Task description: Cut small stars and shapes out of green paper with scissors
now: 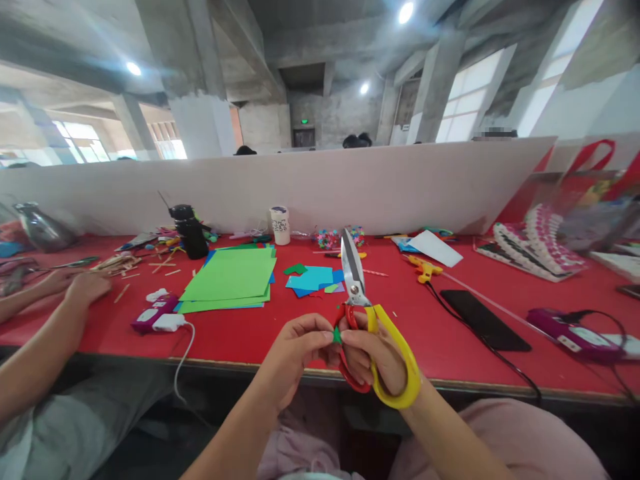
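My right hand (373, 357) grips a pair of scissors (356, 287) with one red and one yellow handle, blades closed and pointing up and away. Its fingertips also pinch a tiny green paper scrap (337, 335). My left hand (295, 350) is closed, pinching the same scrap from the left side. Both hands hover above the near edge of the red table (240, 333).
A stack of green and blue paper sheets (230, 277), blue and green cut pieces (313, 277), a yellow glue gun (424, 268), a black phone (484, 319), a white cup (280, 225) and a black bottle (193, 231) lie on the table. Another person's arm (45, 333) rests at the left.
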Demonstrator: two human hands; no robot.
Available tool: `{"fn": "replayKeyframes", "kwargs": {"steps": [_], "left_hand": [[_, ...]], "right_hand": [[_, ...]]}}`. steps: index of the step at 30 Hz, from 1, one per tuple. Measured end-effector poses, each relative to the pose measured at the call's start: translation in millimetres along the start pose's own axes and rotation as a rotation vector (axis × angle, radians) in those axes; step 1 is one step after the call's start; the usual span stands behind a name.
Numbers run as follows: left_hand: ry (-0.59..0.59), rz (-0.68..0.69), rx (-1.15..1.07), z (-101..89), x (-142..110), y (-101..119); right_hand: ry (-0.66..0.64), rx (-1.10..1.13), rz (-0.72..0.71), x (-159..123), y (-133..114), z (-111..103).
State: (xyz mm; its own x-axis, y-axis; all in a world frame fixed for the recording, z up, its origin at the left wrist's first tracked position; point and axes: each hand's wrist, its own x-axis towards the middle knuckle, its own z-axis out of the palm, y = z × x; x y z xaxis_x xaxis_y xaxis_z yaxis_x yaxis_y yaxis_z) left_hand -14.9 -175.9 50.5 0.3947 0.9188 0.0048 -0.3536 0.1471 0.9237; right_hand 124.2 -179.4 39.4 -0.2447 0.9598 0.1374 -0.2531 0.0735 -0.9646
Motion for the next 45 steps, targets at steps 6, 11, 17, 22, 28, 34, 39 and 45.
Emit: {"fn": "replayKeyframes", "kwargs": {"steps": [6, 11, 17, 22, 28, 34, 39, 45], "left_hand": [[0.195, 0.022, 0.446, -31.2, 42, -21], [0.197, 0.028, 0.699, -66.9, 77, -39], [0.025, 0.073, 1.032, -55.2, 124, -65], [-0.096, 0.094, 1.275, -39.5, 145, -67], [-0.143, 0.081, 1.413, -40.3, 148, -68], [-0.099, 0.103, 1.393, -58.3, 142, -61], [-0.117, 0.131, 1.346, -56.0, 142, -73], [-0.133, 0.174, 1.267, -38.9, 161, -91]], "right_hand": [[0.231, -0.289, 0.091, 28, 2, -50], [0.354, -0.375, 0.142, 51, 3, -88], [0.421, -0.408, 0.182, 55, 21, -102], [0.434, -0.449, 0.208, 56, 26, -107], [0.438, -0.481, 0.241, 57, 25, -106], [0.442, -0.535, 0.252, 66, 13, -115], [0.417, -0.555, 0.239, 76, 10, -124], [0.429, -0.547, 0.263, 64, 28, -132]]}}
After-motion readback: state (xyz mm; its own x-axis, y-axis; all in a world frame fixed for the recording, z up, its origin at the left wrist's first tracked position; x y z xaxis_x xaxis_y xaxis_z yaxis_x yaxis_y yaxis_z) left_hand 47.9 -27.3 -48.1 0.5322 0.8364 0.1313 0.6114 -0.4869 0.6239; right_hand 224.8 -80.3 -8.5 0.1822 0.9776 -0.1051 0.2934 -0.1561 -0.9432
